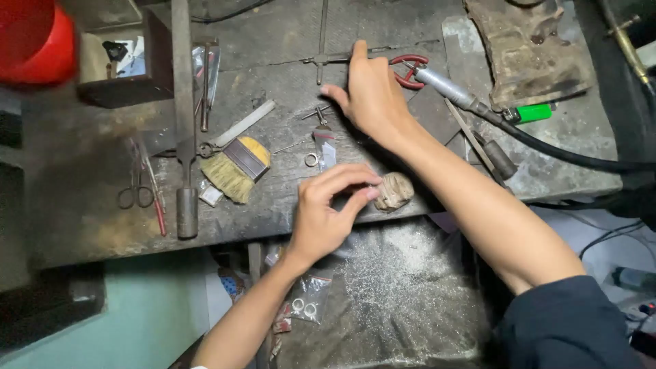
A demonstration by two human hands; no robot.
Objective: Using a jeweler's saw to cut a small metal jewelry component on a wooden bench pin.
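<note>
bench (82, 171): dark wood, rough, scratched, matt
brush (236, 167): straw-coloured bristles, dark wooden ferrule
ring (311, 160): small, shiny metal
scissors (137, 184): dull grey metal
handpiece (447, 87): smooth bright metal
lighter (527, 113): glossy green plastic

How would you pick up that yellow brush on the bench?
Grip the brush by its dark flat ferrule, pinching its two long edges from above. The splayed bristles point down-left and would bend, while the pale handle pointing up-right lies flat on the workbench with tools crowding it.
</note>
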